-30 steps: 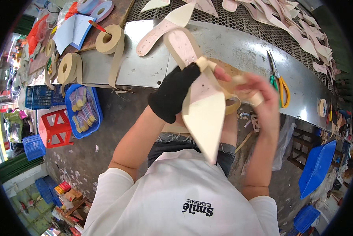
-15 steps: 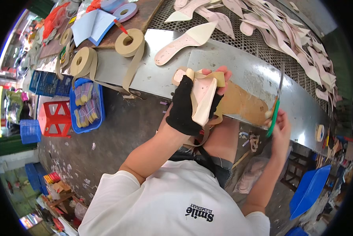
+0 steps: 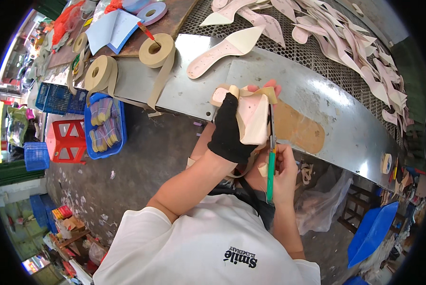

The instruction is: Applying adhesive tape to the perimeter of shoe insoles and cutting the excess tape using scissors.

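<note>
At the bench edge, head view: one seated person, both hands up over the near edge of the metal table [image 3: 336, 118].
Hidden: left hand [image 3: 229, 130] wears a black glove, its fingers tucked behind the insole [image 3: 252, 116]; only pink fingertips show past the far end. Scissor blades lie edge-on against the insole's right side, so whether they are open cannot be told.
Change: half a second ago the right hand was out at the table's right edge on the scissors; now it has come in just beside the insole. The insole is held about as before.
Left hand: raised, wrist bent, clamped round the pale insole with tan tape at its far end.
Right hand [image 3: 283, 171]: fist closed round the green handles of the scissors [image 3: 271, 156], blades pointing far.
Around: tape rolls [image 3: 156, 50] far left; loose insoles [image 3: 227, 47] on the table; blue bin [image 3: 104, 126] at left.
</note>
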